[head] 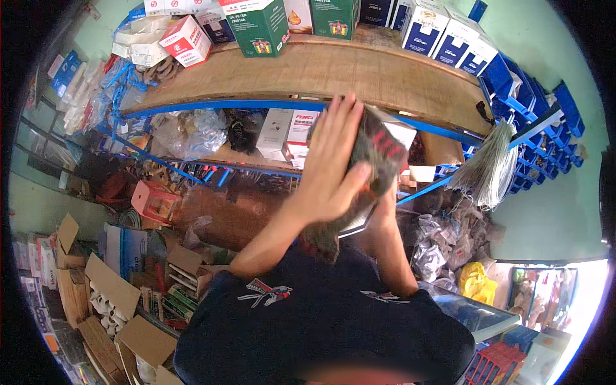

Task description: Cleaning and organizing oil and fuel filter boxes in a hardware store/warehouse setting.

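Note:
My left hand (pixel 327 168) lies with its fingers stretched out over a dark, red-patterned cloth (pixel 380 144). It presses the cloth against a carton, whose pale lower edge (pixel 358 222) shows below. My right hand (pixel 385 209) grips the carton from the right side, and its fingers are mostly hidden behind the carton and cloth. One end of the cloth hangs down in front of my dark shirt (pixel 327 317). Both hands are raised before the front edge of a wooden shelf (pixel 313 72). Most of the carton's faces are covered.
Green oil filter cartons (pixel 257 29) and white-and-blue fuel filter cartons (pixel 423 29) stand along the shelf. A bundle of pale ties (pixel 486 163) hangs at right beside blue parts bins (pixel 534 120). Open cardboard boxes (pixel 115 288) crowd the lower left. A glass-topped case (pixel 476 313) is lower right.

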### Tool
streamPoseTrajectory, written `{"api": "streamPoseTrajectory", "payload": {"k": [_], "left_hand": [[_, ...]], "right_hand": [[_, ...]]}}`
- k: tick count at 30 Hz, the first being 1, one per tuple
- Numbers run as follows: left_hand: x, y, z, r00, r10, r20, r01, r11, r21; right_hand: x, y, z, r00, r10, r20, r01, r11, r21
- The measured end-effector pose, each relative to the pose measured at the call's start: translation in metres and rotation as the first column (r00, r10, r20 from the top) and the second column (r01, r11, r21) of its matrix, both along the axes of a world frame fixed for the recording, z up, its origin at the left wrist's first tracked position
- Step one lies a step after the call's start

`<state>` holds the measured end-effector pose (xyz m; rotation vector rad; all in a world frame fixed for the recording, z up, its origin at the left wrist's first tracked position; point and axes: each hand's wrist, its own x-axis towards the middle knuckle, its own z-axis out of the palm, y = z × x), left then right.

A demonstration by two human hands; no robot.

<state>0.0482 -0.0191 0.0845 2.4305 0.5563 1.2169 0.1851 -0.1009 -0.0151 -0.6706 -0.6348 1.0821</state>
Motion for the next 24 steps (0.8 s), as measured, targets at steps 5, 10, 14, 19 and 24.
{"api": "streamPoseTrajectory", "payload": {"k": [5,10,14,19,24], "left_hand": [[-0.012,-0.037,-0.034,0.995,-0.082,-0.05,0.085,0.994,0.067],[-0.011,0.01,0.015,0.993,-0.097,0.067,0.078,0.966,0.246],[0.003,0.047,0.068,0.979,-0.14,0.148,0.101,0.964,0.245],[-0.001,0.043,0.066,0.966,-0.223,0.13,0.186,0.95,0.25],[0.007,-0.01,0.007,0.98,-0.112,0.165,0.09,0.987,0.135]], "right_hand": [[0.026,0.014,-0.042,0.963,0.069,-0.26,-0.072,0.997,-0.003],[0.019,0.019,-0.008,0.982,0.17,-0.082,-0.165,0.984,0.066],[0.003,0.012,0.005,0.984,0.067,0.163,-0.097,0.978,0.183],[-0.003,0.006,0.053,0.996,0.005,0.091,0.001,0.998,-0.058],[0.031,0.037,0.002,0.998,-0.063,-0.032,0.066,0.988,0.139]]}}
